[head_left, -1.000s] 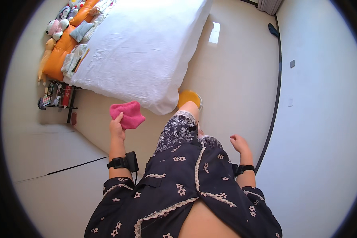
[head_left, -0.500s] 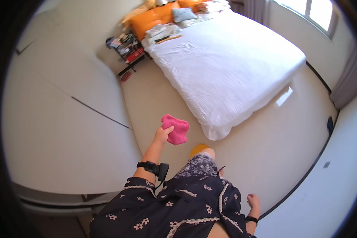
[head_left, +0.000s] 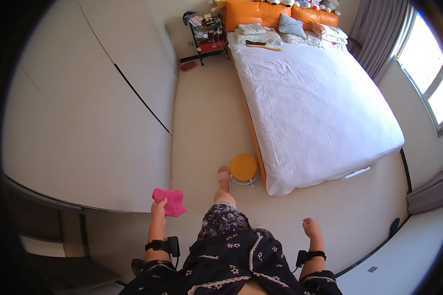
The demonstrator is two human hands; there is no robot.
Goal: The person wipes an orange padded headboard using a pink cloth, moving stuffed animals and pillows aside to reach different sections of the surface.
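My left hand (head_left: 158,208) is closed on a pink cloth (head_left: 171,202), the thumb lying over its near side and the rest hanging spread out. It is held in the air, close to the edge of the pale cabinet front (head_left: 108,162). On the other side of my body, my right hand (head_left: 311,228) is lifted over the floor with its fingers curled in, and nothing shows in it. A round stool with a yellow top (head_left: 243,167) stands beside my slippered foot, against the bed's near corner.
A bed with a white sheet (head_left: 320,113) fills the right middle, pillows (head_left: 293,25) at its orange headboard (head_left: 258,14). A black shelf cart (head_left: 209,37) stands left of it. A red mat (head_left: 188,66) lies on the floor (head_left: 206,113). Grey curtains (head_left: 379,34) hang by the window.
My view has turned and moved, with the bed now farther right and the yellow stool fully visible. One foot has stepped forward beside it. The cloth stays in my left hand; my right forearm shows more.
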